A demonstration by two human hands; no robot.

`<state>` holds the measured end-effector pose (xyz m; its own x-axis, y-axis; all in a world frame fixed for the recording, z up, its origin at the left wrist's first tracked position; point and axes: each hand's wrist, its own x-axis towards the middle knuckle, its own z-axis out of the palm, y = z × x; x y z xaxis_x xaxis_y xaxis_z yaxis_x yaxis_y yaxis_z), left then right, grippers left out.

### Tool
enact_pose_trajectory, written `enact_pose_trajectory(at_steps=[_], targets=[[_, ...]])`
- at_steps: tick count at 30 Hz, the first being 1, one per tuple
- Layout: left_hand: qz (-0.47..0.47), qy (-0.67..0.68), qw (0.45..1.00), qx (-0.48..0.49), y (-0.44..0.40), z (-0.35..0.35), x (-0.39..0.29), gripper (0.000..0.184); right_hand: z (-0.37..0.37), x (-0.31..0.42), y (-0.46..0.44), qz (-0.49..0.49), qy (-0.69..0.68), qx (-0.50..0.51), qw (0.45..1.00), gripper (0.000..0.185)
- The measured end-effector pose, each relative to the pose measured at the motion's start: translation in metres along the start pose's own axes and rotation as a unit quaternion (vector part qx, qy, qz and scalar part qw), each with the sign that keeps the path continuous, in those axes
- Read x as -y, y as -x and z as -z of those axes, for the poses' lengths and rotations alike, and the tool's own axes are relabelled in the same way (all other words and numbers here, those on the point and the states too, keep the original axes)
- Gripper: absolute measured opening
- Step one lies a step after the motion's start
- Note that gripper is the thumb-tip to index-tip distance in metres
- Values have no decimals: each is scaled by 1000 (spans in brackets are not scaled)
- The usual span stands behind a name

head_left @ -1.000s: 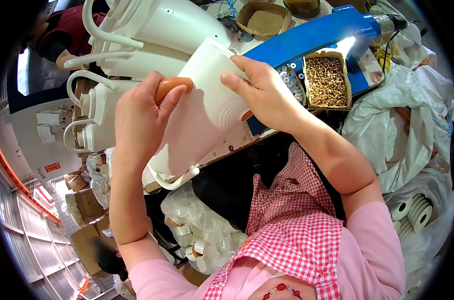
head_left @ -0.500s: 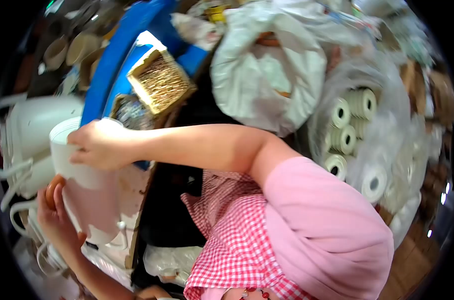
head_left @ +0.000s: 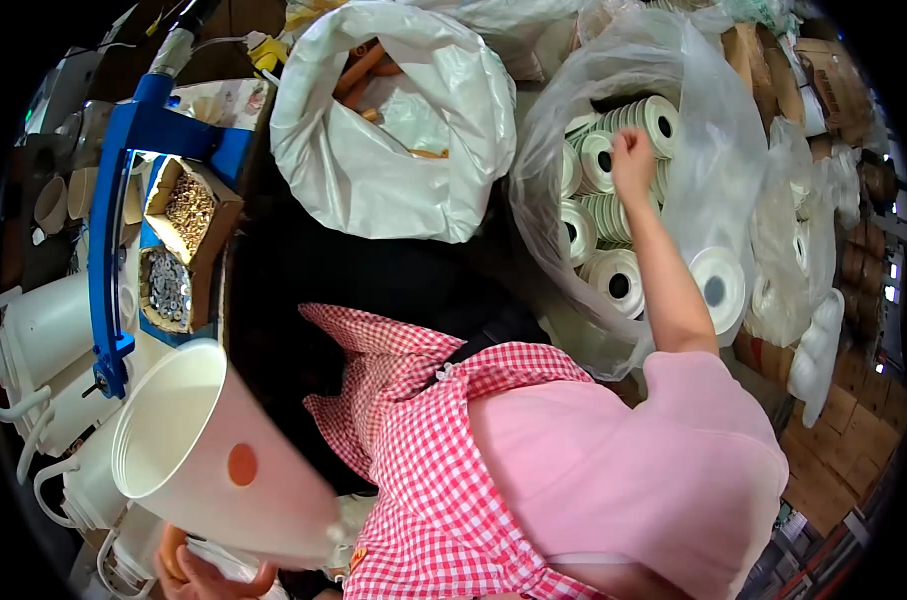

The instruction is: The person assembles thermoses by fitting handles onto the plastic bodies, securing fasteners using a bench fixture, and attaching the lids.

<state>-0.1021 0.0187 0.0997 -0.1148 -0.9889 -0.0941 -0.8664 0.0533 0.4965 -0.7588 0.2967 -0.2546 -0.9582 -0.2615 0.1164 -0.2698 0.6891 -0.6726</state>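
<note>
A white container [head_left: 264,490], wide and open-topped, is tilted at the lower left with an orange-brown round spot on its side. Below it, my left hand [head_left: 209,580] is curled around an orange-brown handle [head_left: 173,552], close under the container's wall. My right hand [head_left: 632,155] reaches into a clear plastic bag [head_left: 712,130] at the upper right. Its fingers are bunched over white ring-shaped parts with dark centres [head_left: 658,126]; whether they pinch one is too small to tell.
A blue machine arm [head_left: 109,230] stands at the left beside boxes of brass-coloured screws [head_left: 188,212] and grey washers [head_left: 166,286]. White spouted containers [head_left: 49,325] lie at the far left. A white sack [head_left: 309,130] holds orange-brown parts [head_left: 359,75].
The view has swung right. My right hand has let go of the white container and moved over to the bag of rings. The container's open top now tilts toward the camera.
</note>
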Motion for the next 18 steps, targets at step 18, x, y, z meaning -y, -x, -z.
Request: enact_pose_trajectory(at_steps=[18], targets=[[19,337,936,98,36,-158,-47,48,-54,-269,56,-147,71,334,928,75]])
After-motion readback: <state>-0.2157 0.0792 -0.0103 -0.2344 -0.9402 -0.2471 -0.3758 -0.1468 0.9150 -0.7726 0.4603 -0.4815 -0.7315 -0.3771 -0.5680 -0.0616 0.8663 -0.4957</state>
